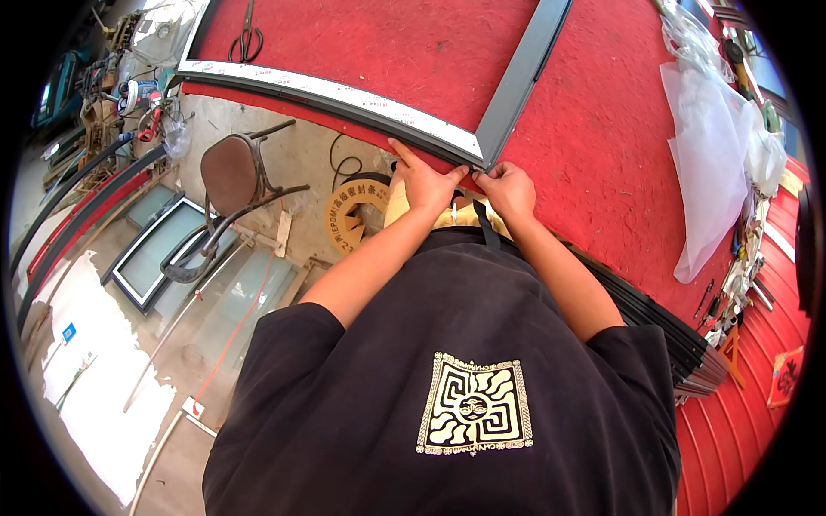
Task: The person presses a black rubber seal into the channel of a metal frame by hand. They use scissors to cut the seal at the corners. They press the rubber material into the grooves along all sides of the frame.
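A dark grey rectangular frame [516,90], with printed white film along its near side, lies on a red-covered table [594,129]. My left hand [423,182] is at its near edge, index finger stretched out along the side and thumb pointing to the near right corner. At that corner, my right hand [509,189] pinches with thumb and fingertips; what lies between them is too small to make out. Just below the hands hangs a black strip [484,225]; its upper end is hidden. Dark-handled scissors [246,45] lie inside the frame, towards the far left.
Left of my legs stands a round yellowish reel [344,215] with dark printing. A brown chair [232,176] and a glazed panel [159,249] are further left. Clear plastic sheeting [705,155] lies on the right table edge, with dark long profiles [662,331] below.
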The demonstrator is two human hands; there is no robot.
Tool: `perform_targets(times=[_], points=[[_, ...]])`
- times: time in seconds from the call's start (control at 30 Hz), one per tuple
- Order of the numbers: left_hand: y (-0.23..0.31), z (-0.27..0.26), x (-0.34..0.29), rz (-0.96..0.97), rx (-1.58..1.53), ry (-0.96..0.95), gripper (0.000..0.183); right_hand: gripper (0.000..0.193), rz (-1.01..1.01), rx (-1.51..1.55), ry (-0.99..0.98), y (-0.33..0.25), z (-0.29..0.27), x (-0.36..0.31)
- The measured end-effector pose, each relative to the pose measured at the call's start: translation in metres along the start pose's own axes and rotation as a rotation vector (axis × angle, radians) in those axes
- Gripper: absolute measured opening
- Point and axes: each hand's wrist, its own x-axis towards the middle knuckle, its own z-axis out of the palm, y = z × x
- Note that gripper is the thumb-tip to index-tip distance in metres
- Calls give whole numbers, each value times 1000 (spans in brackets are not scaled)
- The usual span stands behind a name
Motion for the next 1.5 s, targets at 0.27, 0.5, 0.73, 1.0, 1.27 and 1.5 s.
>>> perform_targets(times=[0.27,0.5,0.73,1.0,1.27,1.5], points=[[-9,4,2,30,-66,21,160,43,60,-36,-18,-6,1,3],[-11,-5,-1,39,-106,20,141,46,41,16,-39,2,1,7],[-3,-6,2,-7,-80,61,138,47,34,-96,13,-10,5,6],[-38,-33,7,64,-80,-13,120,55,-98,-99,31,11,6,8],[-36,-151,104,244,-312,462,58,48,-76,-45,8,6,2,4],[14,-296,243,386,-50,606,42,46,-44,-26,33,5,5,3]])
